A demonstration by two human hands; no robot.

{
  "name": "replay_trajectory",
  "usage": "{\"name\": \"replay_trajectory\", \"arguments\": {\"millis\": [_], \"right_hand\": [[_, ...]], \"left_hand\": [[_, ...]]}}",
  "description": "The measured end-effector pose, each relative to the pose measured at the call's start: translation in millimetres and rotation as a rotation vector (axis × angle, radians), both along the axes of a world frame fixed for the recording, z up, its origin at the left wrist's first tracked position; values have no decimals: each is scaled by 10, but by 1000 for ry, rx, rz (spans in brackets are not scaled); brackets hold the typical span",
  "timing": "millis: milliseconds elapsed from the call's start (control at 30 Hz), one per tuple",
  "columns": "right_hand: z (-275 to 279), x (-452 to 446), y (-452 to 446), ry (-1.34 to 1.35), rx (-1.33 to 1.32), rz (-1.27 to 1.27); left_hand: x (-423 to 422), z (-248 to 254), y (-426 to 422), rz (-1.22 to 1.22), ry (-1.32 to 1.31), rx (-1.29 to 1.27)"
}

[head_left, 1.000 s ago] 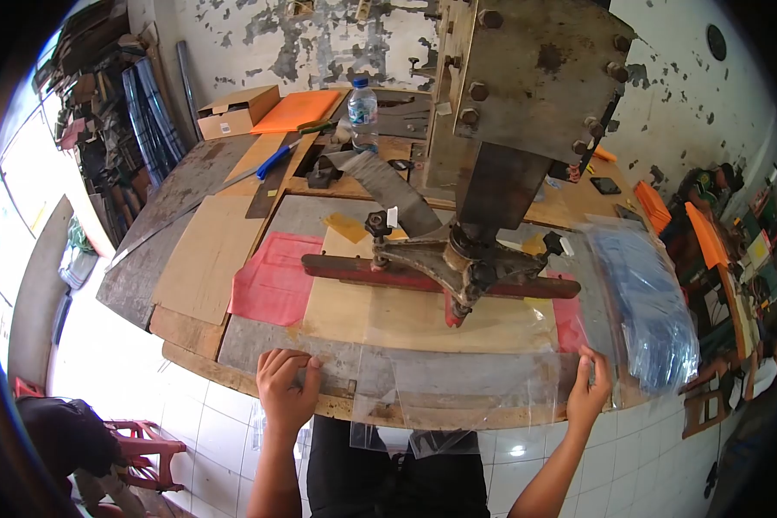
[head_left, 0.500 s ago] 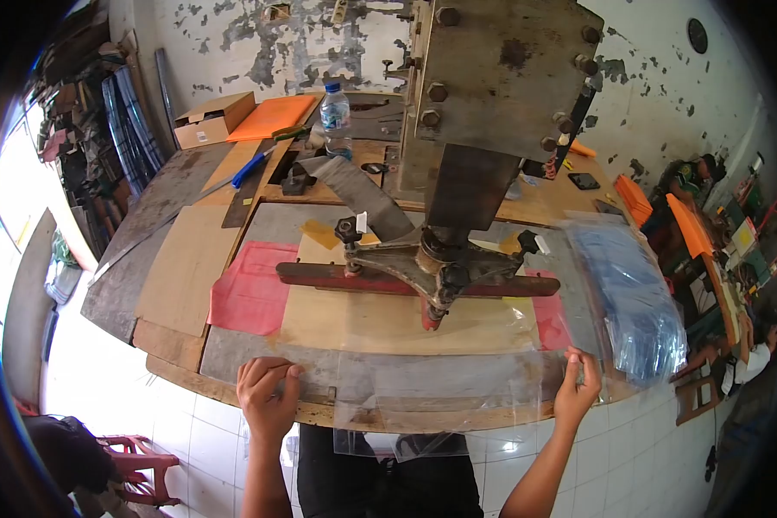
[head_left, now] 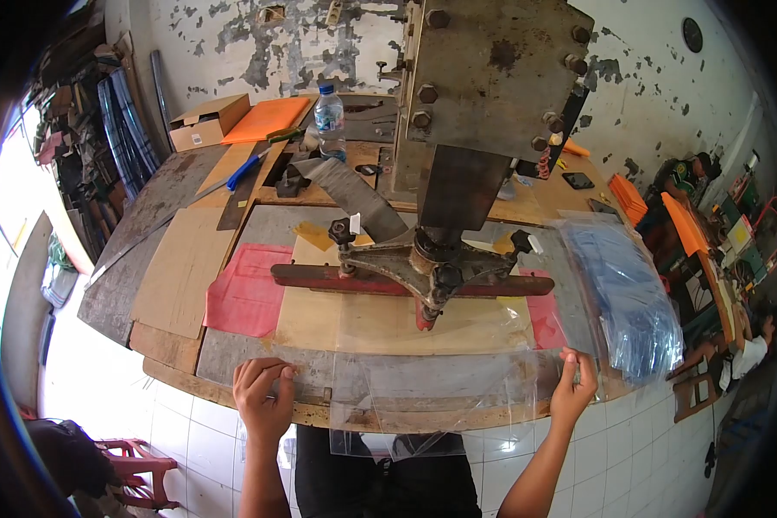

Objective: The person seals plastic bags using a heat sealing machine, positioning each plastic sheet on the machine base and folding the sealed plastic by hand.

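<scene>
At the table's front edge, my left hand has its fingers curled in, with the thumb close to them. My right hand is raised at the front right, thumb and forefinger pinched together. Whatever either hand grips is too clear or too small to make out. Between the hands lies a transparent plastic sheet, its front part hanging over the edge above my lap. Behind it a pale yellow board lies over pink sheets. Just above the board sits the red bar of a press machine.
A pile of bluish clear plastic lies at the right. At the left are brown cardboard, a blue-handled cutter and a long metal ruler. A water bottle stands behind. Another person sits at the far right.
The view has shifted slightly, so everything appears a little further left. Both hands keep nearly the same pose, and the plastic sheet stays in place.
</scene>
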State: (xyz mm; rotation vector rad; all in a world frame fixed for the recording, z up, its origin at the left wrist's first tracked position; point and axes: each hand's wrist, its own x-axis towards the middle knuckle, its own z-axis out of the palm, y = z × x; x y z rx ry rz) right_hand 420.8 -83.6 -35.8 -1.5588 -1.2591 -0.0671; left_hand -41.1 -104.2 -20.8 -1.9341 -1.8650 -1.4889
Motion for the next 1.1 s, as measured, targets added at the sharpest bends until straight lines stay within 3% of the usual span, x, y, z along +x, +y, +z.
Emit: {"name": "replay_trajectory", "arguments": {"millis": [1100], "right_hand": [[-10,16,-3,-8,-2,9]], "left_hand": [[-19,-16,14,11,19,11]]}}
